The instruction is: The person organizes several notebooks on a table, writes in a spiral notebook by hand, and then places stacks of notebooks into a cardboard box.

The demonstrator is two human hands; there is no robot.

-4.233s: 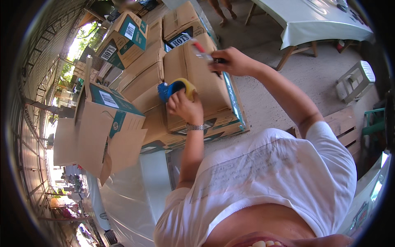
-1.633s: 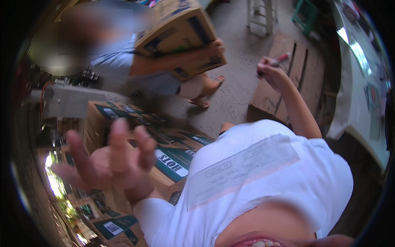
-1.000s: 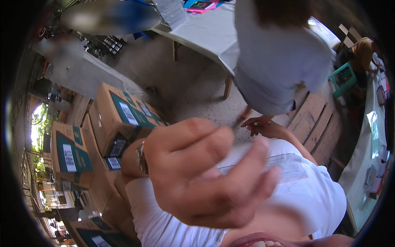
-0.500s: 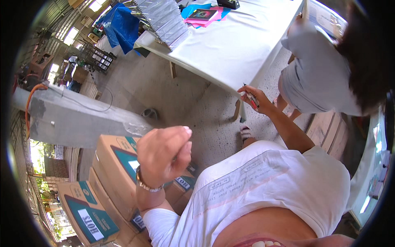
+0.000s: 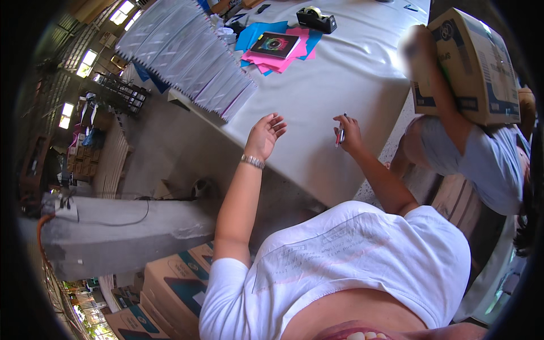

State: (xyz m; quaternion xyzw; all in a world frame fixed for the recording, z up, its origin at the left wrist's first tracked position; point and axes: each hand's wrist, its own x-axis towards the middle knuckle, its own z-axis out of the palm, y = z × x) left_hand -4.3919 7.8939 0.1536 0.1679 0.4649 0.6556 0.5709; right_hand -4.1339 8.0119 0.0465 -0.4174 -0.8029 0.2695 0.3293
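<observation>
My left hand [image 5: 266, 137], with a metal watch on its wrist, hovers over the near edge of the white-covered table [image 5: 317, 153]. Its fingers are stretched out and it holds nothing. To its right, my right hand [image 5: 351, 135] is closed around what look like pens [image 5: 340, 134], one red and one dark. Beyond my left hand stands a tall leaning stack of spiral-bound books [image 5: 187, 54]. Further back, a small notebook [image 5: 275, 45] with a dark, colourful cover lies on pink and blue sheets [image 5: 283, 61].
A black tape dispenser [image 5: 317, 21] stands behind the sheets. At right, a co-worker carries a large cardboard box [image 5: 470, 68] beside the table. Stacked cartons [image 5: 175, 283] are at lower left, near a grey concrete beam [image 5: 130, 229]. A wooden pallet [image 5: 453, 198] lies at right.
I have come closer to the table. My left hand has moved forward from above the cartons to the table, its fingers now extended. The co-worker, bent over before, now holds up a box.
</observation>
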